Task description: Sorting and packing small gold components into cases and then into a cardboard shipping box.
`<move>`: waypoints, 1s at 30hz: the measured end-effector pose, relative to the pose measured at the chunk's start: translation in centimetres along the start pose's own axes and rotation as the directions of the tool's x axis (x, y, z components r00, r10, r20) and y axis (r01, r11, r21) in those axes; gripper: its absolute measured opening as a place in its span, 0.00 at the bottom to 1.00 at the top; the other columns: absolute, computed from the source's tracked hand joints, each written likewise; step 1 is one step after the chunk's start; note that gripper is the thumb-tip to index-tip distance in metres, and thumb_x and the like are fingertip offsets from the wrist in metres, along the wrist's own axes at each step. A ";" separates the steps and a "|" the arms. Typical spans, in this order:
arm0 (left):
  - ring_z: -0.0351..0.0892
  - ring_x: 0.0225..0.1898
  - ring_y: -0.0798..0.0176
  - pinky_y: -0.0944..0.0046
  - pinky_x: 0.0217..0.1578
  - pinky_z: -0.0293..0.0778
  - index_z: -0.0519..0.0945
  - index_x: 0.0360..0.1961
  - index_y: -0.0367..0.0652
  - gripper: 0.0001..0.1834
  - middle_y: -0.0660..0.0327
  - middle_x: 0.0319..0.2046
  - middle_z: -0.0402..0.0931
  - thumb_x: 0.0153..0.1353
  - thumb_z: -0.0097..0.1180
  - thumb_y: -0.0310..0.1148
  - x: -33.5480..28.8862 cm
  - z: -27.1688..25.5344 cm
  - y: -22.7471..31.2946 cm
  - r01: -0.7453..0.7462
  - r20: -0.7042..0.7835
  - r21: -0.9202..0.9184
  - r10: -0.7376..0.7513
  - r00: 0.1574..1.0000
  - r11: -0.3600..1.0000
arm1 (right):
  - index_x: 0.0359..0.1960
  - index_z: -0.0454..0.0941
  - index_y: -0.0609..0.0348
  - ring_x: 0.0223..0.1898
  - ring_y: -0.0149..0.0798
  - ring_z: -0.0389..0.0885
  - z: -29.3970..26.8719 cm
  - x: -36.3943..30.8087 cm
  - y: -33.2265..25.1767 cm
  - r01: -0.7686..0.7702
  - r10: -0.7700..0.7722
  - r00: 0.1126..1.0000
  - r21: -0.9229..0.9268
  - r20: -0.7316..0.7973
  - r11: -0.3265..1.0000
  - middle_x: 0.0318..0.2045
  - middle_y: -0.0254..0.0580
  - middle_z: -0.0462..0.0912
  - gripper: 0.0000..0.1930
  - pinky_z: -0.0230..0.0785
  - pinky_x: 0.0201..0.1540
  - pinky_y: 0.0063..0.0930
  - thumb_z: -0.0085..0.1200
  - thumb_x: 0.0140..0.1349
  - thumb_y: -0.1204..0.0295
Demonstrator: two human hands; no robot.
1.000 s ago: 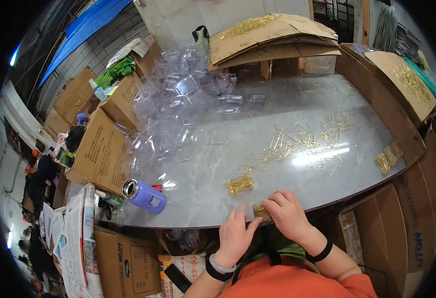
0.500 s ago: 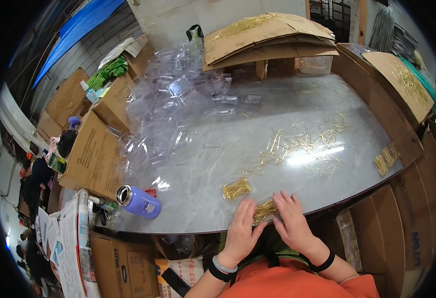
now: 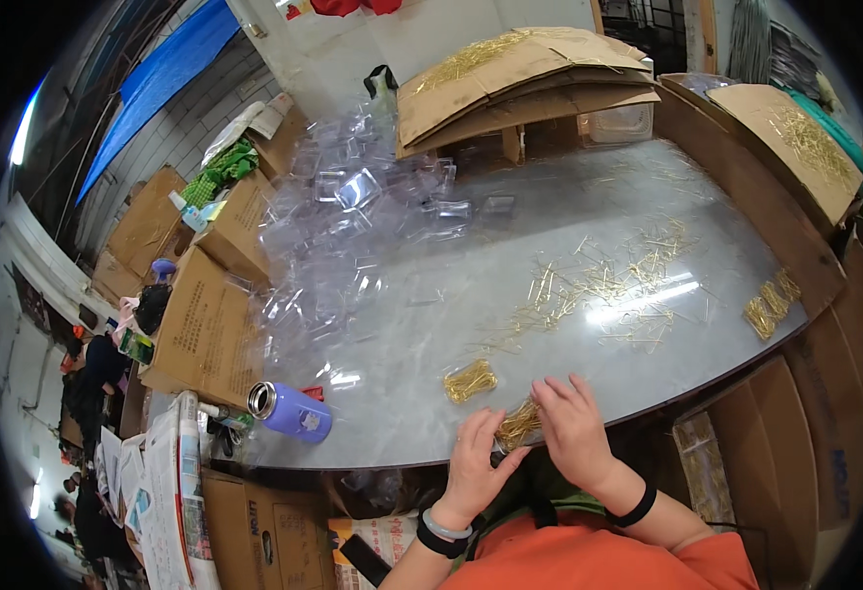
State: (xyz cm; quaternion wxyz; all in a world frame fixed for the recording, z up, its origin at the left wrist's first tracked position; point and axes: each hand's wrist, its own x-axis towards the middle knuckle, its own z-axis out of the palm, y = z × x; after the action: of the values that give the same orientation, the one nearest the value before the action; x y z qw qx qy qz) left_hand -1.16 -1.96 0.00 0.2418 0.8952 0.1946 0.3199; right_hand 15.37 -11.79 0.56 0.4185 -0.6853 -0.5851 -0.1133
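Observation:
A bundle of gold-coloured wire hooks [image 3: 519, 423] lies at the table's near edge, between my two hands. My left hand [image 3: 473, 464] is closed against its left side, with the thumb at the near end. My right hand [image 3: 575, 425] presses along the right side, its fingers together and partly covering the bundle. Whether a clear box sits under this bundle is hidden by my hands. Just beyond my left fingers rests another gold bundle [image 3: 471, 382], apparently in a clear plastic tray. Loose gold hooks [image 3: 589, 290] are scattered farther out on the grey tabletop [image 3: 431, 339].
Clear plastic boxes [image 3: 338, 236] are heaped at the left. An open purple bottle [image 3: 299, 413] stands near the left front edge. More gold bundles [image 3: 768, 310] lie at the right edge. Cardboard sheets [image 3: 530, 88] bridge the back, and cartons [image 3: 201, 324] flank the table.
The view has shifted slightly. My right hand has tilted more upright and its fingers have come over the bundle's right side. My left hand stays at the left side.

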 end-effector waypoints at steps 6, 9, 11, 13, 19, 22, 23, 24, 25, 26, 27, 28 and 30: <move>0.71 0.58 0.42 0.51 0.59 0.71 0.73 0.62 0.35 0.35 0.47 0.58 0.70 0.55 0.73 0.32 -0.1 -0.2 0.8 0.086 0.047 0.021 -0.087 0.995 0.996 | 0.69 0.60 0.69 0.69 0.57 0.67 -1.2 -1.2 -0.6 -0.032 0.021 0.982 0.059 0.185 0.998 0.63 0.55 0.74 0.34 0.50 0.72 0.64 0.60 0.64 0.70; 0.71 0.58 0.41 0.51 0.60 0.70 0.71 0.64 0.35 0.37 0.47 0.59 0.69 0.55 0.73 0.33 -0.2 -0.2 0.6 0.035 0.046 0.069 -0.038 0.998 0.997 | 0.72 0.56 0.69 0.70 0.60 0.64 -0.5 -1.3 0.1 -0.004 -0.025 0.972 0.120 0.234 0.993 0.66 0.57 0.71 0.37 0.48 0.72 0.64 0.59 0.65 0.71; 0.71 0.59 0.41 0.50 0.60 0.70 0.70 0.65 0.36 0.38 0.46 0.59 0.69 0.56 0.73 0.35 -0.4 -0.1 0.1 0.025 0.020 0.045 -0.026 0.999 0.999 | 0.71 0.56 0.68 0.70 0.60 0.64 -0.7 -1.0 0.1 0.019 -0.052 0.965 0.128 0.258 0.992 0.65 0.58 0.71 0.36 0.48 0.72 0.63 0.59 0.65 0.71; 0.71 0.60 0.41 0.49 0.60 0.70 0.70 0.66 0.35 0.39 0.46 0.60 0.69 0.55 0.73 0.34 -0.6 0.1 0.0 0.055 -0.025 -0.041 -0.057 0.998 0.998 | 0.69 0.61 0.68 0.69 0.58 0.66 -1.5 -0.2 -0.1 0.008 -0.040 0.964 0.126 0.261 0.992 0.64 0.57 0.72 0.34 0.49 0.72 0.62 0.61 0.64 0.70; 0.71 0.59 0.43 0.51 0.61 0.69 0.71 0.65 0.37 0.38 0.48 0.59 0.71 0.53 0.74 0.33 -0.5 0.5 0.5 0.022 -0.088 0.014 -0.021 0.996 1.000 | 0.63 0.67 0.66 0.63 0.56 0.73 -0.3 -0.9 0.2 -0.103 0.105 0.994 0.244 0.006 0.964 0.58 0.51 0.78 0.29 0.55 0.69 0.60 0.62 0.60 0.74; 0.69 0.59 0.43 0.49 0.61 0.68 0.73 0.63 0.38 0.35 0.50 0.57 0.71 0.55 0.72 0.35 -0.6 0.5 0.7 0.010 -0.083 0.086 -0.002 0.997 0.996 | 0.61 0.69 0.65 0.59 0.56 0.75 -0.3 -1.2 -0.4 -0.041 0.032 0.998 0.155 0.060 0.987 0.57 0.52 0.78 0.28 0.58 0.67 0.59 0.63 0.59 0.74; 0.69 0.59 0.44 0.49 0.61 0.67 0.73 0.62 0.38 0.34 0.50 0.57 0.71 0.55 0.71 0.36 -0.5 0.5 0.8 -0.002 -0.072 0.098 0.009 0.997 0.995 | 0.61 0.70 0.65 0.58 0.56 0.76 -0.5 -1.4 -0.4 -0.013 0.005 0.998 0.135 0.057 0.991 0.56 0.52 0.78 0.28 0.59 0.67 0.59 0.63 0.59 0.74; 0.68 0.59 0.44 0.48 0.61 0.66 0.74 0.61 0.39 0.33 0.51 0.57 0.71 0.55 0.71 0.37 -0.4 0.4 1.0 -0.014 -0.060 0.110 0.020 0.998 0.994 | 0.61 0.70 0.65 0.57 0.56 0.76 -0.6 -1.5 -0.5 0.015 -0.021 0.998 0.117 0.057 0.993 0.56 0.52 0.78 0.28 0.60 0.66 0.58 0.63 0.59 0.74; 0.67 0.59 0.45 0.48 0.61 0.66 0.75 0.61 0.39 0.32 0.51 0.56 0.71 0.56 0.70 0.37 -0.3 0.3 1.0 -0.023 -0.049 0.124 0.030 0.998 0.992 | 0.61 0.70 0.65 0.56 0.56 0.77 -0.7 -1.6 -0.6 0.043 -0.049 0.997 0.101 0.059 0.994 0.55 0.52 0.78 0.27 0.61 0.66 0.58 0.63 0.59 0.74; 0.67 0.59 0.45 0.48 0.61 0.65 0.75 0.60 0.40 0.31 0.52 0.56 0.70 0.56 0.70 0.38 -0.4 0.5 1.0 -0.022 -0.038 0.119 0.027 0.999 0.993 | 0.61 0.71 0.64 0.56 0.56 0.76 -0.7 -1.6 -0.6 0.010 -0.014 0.999 0.125 0.030 0.992 0.55 0.52 0.77 0.27 0.61 0.66 0.58 0.63 0.59 0.73; 0.66 0.59 0.45 0.48 0.62 0.65 0.76 0.60 0.40 0.31 0.52 0.56 0.70 0.56 0.69 0.38 -0.4 0.6 0.9 -0.020 -0.028 0.116 0.023 0.999 0.993 | 0.61 0.71 0.63 0.56 0.56 0.76 -0.6 -1.5 -0.5 -0.021 0.021 1.000 0.151 0.002 0.988 0.56 0.53 0.77 0.28 0.61 0.66 0.58 0.64 0.59 0.73; 0.66 0.59 0.45 0.48 0.62 0.65 0.76 0.59 0.41 0.30 0.52 0.56 0.70 0.56 0.69 0.38 -0.4 0.7 0.8 -0.015 -0.018 0.113 0.017 1.000 0.993 | 0.61 0.71 0.63 0.56 0.56 0.76 -0.6 -1.4 -0.5 -0.051 0.056 0.998 0.179 -0.024 0.983 0.56 0.53 0.76 0.28 0.61 0.66 0.58 0.64 0.59 0.73; 0.66 0.59 0.46 0.48 0.62 0.64 0.77 0.59 0.41 0.30 0.52 0.56 0.69 0.56 0.69 0.38 -0.2 0.7 0.7 -0.036 -0.005 0.139 0.037 0.999 0.990 | 0.62 0.71 0.61 0.58 0.57 0.74 -0.8 -1.0 -0.5 -0.035 0.032 0.999 0.184 0.017 0.982 0.59 0.54 0.73 0.29 0.61 0.66 0.59 0.65 0.58 0.71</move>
State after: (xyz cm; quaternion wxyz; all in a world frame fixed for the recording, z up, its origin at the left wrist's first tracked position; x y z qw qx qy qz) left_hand -0.75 -2.89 -0.15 0.1720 0.9120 0.2010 0.3134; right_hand 14.89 -13.09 0.72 0.4777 -0.6543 -0.5844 -0.0469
